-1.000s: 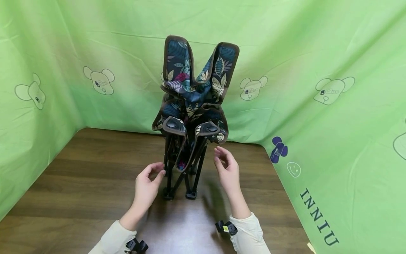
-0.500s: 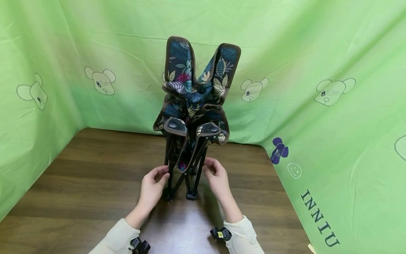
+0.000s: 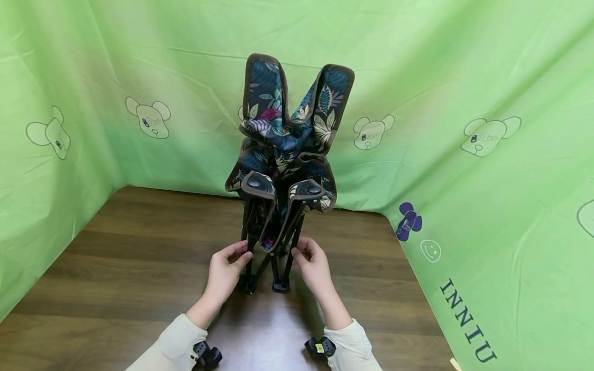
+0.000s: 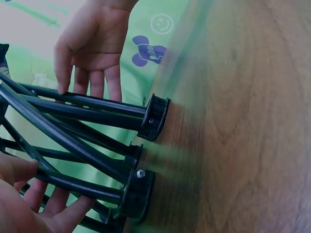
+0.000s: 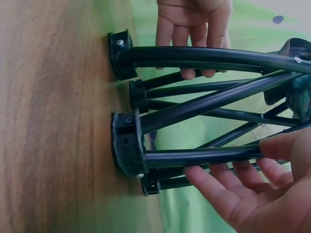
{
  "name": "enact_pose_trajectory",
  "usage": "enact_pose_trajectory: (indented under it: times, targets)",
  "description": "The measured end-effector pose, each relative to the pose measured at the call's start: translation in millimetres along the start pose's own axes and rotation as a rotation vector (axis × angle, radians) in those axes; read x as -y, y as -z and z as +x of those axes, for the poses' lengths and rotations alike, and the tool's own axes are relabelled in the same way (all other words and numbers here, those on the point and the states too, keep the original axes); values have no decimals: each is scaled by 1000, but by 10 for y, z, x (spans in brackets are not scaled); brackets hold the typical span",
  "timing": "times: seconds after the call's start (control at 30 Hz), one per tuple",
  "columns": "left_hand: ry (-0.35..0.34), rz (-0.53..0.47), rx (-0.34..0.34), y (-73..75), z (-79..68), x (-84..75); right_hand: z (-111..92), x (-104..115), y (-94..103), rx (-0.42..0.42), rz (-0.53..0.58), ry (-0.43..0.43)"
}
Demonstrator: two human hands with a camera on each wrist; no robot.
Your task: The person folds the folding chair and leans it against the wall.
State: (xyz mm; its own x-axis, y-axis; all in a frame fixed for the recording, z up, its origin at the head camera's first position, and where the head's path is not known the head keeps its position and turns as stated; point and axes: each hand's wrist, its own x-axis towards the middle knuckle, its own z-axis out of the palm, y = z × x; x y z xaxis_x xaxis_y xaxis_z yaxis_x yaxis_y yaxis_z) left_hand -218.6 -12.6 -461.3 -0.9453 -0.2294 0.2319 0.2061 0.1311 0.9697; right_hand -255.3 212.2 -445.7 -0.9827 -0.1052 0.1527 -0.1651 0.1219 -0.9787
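Observation:
A folding chair with dark leaf-patterned fabric and black tube legs stands upright, mostly folded, on the wooden table. In the head view my left hand holds its front left leg low down, thumb in front and fingers behind. The left wrist view shows that thumb lying on the black leg. On the other side my right hand holds the front right leg, thumb on one side. From the right wrist, the fingers wrap beneath the tube. Plastic feet join the leg ends at the tabletop.
Green cloth with printed mouse heads hangs behind and at both sides of the table. The chair's raised back sits close in front of the rear cloth. A black wrist camera is strapped at each sleeve.
Both hands have closed in on the chair's front legs and taken hold of them. My right hand came down and leftward, my left hand slightly rightward. The chair stays in place.

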Motion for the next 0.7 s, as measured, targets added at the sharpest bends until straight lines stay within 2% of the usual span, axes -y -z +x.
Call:
enact_pose_trajectory:
  times: [0.43,0.7]
  targets:
    - [85,-57,24,1,42,-26,-25,-11,-31,49,-12,-3]
    - [61,-46,48,-8,81,-4,-10,-44,-32,40,-9,10]
